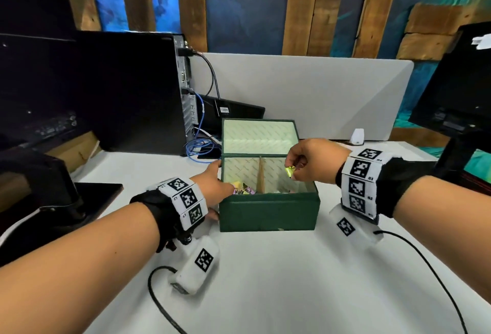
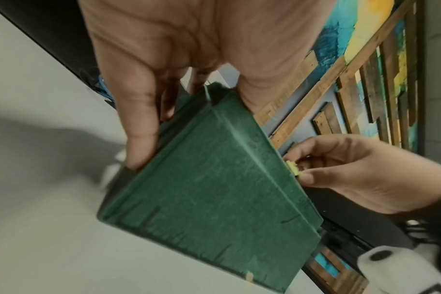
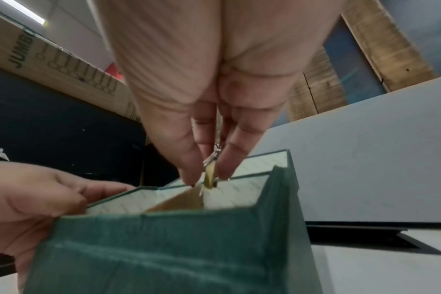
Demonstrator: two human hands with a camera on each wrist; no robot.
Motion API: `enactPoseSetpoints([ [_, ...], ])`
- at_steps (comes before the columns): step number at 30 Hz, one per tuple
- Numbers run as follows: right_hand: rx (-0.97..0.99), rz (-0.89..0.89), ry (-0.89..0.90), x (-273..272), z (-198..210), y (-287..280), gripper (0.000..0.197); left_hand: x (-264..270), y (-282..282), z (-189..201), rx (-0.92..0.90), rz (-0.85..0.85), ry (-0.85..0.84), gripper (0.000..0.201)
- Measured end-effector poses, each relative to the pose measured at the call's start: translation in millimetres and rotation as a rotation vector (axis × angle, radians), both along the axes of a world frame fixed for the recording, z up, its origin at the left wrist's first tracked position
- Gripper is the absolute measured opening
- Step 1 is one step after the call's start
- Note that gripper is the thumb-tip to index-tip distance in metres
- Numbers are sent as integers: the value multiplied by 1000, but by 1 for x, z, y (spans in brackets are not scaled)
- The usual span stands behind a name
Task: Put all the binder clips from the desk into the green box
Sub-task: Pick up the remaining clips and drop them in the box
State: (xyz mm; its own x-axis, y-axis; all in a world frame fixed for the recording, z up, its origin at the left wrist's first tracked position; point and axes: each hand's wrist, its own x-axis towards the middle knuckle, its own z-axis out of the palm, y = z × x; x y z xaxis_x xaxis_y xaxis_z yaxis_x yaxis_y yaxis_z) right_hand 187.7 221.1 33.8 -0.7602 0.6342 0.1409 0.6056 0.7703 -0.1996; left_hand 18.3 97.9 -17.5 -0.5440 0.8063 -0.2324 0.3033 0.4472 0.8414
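Observation:
The green box (image 1: 268, 214) stands open on the white desk, its lid (image 1: 260, 135) tipped back and a brown divider (image 1: 261, 174) splitting it in two. Several coloured binder clips (image 1: 243, 189) lie in its left compartment. My right hand (image 1: 305, 163) hovers over the right compartment and pinches a yellow binder clip (image 1: 289, 171) between thumb and fingers; the same clip (image 3: 210, 176) hangs just above the rim (image 3: 164, 215). My left hand (image 1: 216, 182) grips the box's left wall, fingers (image 2: 141, 127) down the outside of the box (image 2: 209, 189).
A black computer tower (image 1: 127, 89) with blue cables (image 1: 199, 147) stands at the back left. A grey partition (image 1: 318, 89) runs behind the box. A monitor (image 1: 462, 81) is at the right, a black stand (image 1: 53, 187) at the left. Wrist camera cables (image 1: 159, 301) trail across the desk.

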Motion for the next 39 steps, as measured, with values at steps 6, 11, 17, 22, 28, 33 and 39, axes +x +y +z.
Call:
enactPoseSetpoints([
  [6, -116, -38, 108, 11, -11, 0, 27, 9, -9, 0, 5, -21, 11, 64],
  [11, -184, -228, 171, 27, 5, 15, 45, 8, -11, 0, -6, -24, -8, 64],
  [17, -637, -272, 117, 36, -10, 24, 66, 5, -19, -2, -13, -49, -65, 67],
  [22, -782, -200, 188, 22, -14, 26, 90, 5, -23, -4, -23, -50, -71, 69],
  [28, -932, -144, 315, 15, 3, 39, 67, 4, -28, -5, -33, -79, -68, 70],
  [33, -932, -135, 354, 12, 7, 42, 64, 2, -30, -4, -29, -113, -88, 70],
  [39, -808, -167, 514, 15, 15, 48, 93, 2, -36, -5, 12, -180, -111, 76],
])
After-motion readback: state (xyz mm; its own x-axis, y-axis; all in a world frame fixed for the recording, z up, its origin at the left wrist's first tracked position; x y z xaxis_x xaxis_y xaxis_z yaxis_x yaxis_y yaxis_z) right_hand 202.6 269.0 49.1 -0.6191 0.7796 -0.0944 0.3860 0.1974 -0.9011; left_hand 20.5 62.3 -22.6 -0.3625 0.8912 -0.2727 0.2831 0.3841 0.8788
